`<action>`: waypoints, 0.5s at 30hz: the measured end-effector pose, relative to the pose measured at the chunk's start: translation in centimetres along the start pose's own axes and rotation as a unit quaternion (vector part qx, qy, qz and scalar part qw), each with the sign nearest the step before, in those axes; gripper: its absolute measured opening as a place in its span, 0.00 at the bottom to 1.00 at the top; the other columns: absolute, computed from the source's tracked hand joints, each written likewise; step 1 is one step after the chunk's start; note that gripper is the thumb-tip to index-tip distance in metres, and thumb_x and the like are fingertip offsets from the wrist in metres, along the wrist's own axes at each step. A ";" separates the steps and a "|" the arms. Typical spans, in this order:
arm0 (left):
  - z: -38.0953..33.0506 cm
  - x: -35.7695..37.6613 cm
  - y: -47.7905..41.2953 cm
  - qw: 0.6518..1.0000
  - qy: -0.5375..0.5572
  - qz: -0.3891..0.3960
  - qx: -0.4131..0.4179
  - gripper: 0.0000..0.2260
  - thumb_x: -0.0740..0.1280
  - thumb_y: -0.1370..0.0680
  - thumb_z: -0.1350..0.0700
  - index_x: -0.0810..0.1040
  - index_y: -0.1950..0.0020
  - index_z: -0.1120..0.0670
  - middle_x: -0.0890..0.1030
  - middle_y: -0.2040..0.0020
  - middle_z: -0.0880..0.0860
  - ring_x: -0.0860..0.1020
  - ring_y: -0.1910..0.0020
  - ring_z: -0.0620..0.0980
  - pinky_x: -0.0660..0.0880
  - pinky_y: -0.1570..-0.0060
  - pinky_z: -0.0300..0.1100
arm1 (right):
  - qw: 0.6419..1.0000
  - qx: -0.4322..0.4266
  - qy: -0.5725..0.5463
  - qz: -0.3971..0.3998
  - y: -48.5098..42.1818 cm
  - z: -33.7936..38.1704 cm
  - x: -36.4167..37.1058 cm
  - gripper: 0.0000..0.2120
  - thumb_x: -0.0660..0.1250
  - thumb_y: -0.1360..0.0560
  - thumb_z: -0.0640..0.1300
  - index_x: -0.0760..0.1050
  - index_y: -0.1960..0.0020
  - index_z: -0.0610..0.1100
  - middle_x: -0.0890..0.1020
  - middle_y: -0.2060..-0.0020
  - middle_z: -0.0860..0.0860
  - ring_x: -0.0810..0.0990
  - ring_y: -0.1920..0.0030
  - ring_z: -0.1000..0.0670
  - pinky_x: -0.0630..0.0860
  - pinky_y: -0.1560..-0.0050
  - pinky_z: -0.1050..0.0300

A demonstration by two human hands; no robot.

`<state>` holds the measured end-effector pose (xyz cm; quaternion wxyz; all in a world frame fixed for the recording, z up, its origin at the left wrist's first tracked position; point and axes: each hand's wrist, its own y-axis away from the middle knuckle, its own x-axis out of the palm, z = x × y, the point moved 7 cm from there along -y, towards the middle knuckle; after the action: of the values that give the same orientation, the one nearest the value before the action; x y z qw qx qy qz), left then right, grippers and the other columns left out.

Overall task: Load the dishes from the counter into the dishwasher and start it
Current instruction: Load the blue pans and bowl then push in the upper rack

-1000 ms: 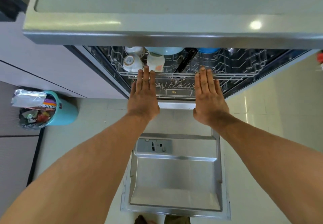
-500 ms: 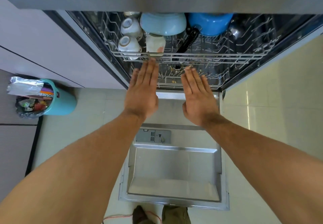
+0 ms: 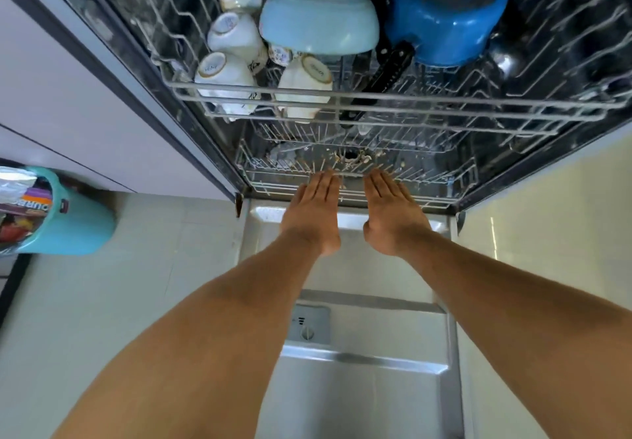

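The dishwasher stands open, its door (image 3: 362, 401) folded flat below me. The upper rack (image 3: 478, 105) holds several white cups (image 3: 225, 74), a pale blue bowl (image 3: 319, 17), a blue pot (image 3: 448, 14) and a black-handled utensil (image 3: 386, 76). Beneath it the lower rack (image 3: 427, 178) holds no dishes, with crumbs around the drain. My left hand (image 3: 313, 212) and my right hand (image 3: 390, 212) are flat, fingers straight, fingertips at the lower rack's front edge. Neither hand holds anything.
A teal bin (image 3: 65, 216) full of wrappers stands on the tiled floor at the left. Grey cabinet fronts (image 3: 68, 96) run along the left of the dishwasher. The detergent dispenser (image 3: 307, 325) sits on the inner door.
Both hands have dropped from the upper rack's front edge down to the lower rack's front edge. My view has moved lower and closer; the countertop is out of frame.
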<state>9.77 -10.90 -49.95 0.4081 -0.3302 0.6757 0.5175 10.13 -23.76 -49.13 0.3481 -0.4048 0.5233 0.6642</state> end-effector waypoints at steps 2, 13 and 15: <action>0.4 0.1 -1.0 1.000 0.006 -0.003 -0.013 0.48 0.69 0.24 0.56 0.34 0.19 0.54 0.34 0.19 0.53 0.35 0.20 0.51 0.42 0.20 0.50 | 1.000 0.005 -0.009 -0.007 -0.9 0.0 0.4 0.42 0.61 0.21 0.44 0.35 0.19 0.43 0.38 0.19 0.47 0.37 0.20 0.48 0.42 0.20 0.49; -0.7 0.7 1.8 0.999 0.011 0.032 -0.024 0.46 0.68 0.23 0.53 0.37 0.18 0.55 0.40 0.17 0.54 0.40 0.19 0.52 0.44 0.20 0.50 | 0.998 0.037 -0.053 0.024 2.3 1.3 1.9 0.47 0.65 0.24 0.45 0.36 0.19 0.45 0.41 0.19 0.49 0.39 0.19 0.47 0.42 0.20 0.46; -1.0 1.6 4.2 0.998 0.010 0.056 -0.018 0.45 0.67 0.23 0.54 0.37 0.18 0.55 0.40 0.17 0.54 0.40 0.19 0.52 0.43 0.20 0.49 | 0.997 0.036 -0.049 0.054 4.5 2.0 3.2 0.47 0.64 0.24 0.46 0.34 0.19 0.45 0.39 0.19 0.48 0.37 0.20 0.47 0.42 0.20 0.45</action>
<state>5.20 -10.90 -49.48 0.3657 -0.3037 0.6878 0.5486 4.46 -22.64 -49.89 0.3515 -0.3302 0.5502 0.6817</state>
